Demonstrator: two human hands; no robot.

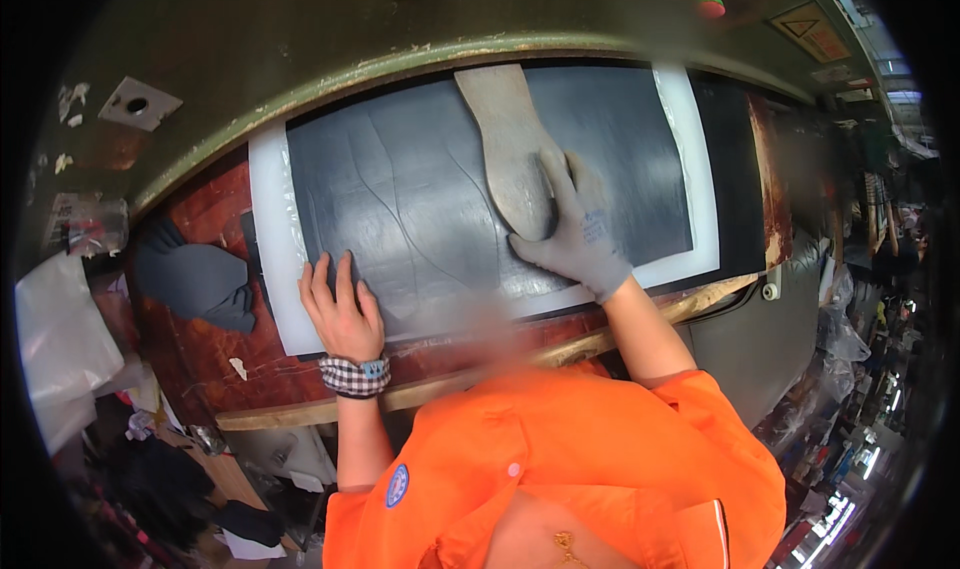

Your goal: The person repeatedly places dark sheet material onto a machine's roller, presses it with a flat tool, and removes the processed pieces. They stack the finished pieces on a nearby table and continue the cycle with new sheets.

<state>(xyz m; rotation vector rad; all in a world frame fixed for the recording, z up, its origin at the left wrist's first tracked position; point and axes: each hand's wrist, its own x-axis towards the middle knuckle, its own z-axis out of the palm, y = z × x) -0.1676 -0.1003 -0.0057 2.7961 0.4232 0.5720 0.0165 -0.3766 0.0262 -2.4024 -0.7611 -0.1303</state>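
Note:
A dark grey rubber-like sheet [340, 189] lies over a white board [268, 184], with curved sole-shaped lines cut into its left and middle. On it rests a long beige-grey sole-shaped cutting die [507, 119], its rounded end toward me and its far end by the machine's edge. My right hand [575, 229], in a grey glove, grips the near end, thumb on the near side and fingers along the right edge. My bare left hand [343, 307] lies spread on the sheet's near left corner, holding nothing. A checked band circles its wrist.
A green machine beam [400, 74] runs along the far side, with a red-topped button [711, 7] at upper right. Dark grey cloth [195, 274] lies on the red-brown table [215, 197] at left. A worn wooden edge [300, 414] borders the near side; plastic bags [60, 339] hang far left.

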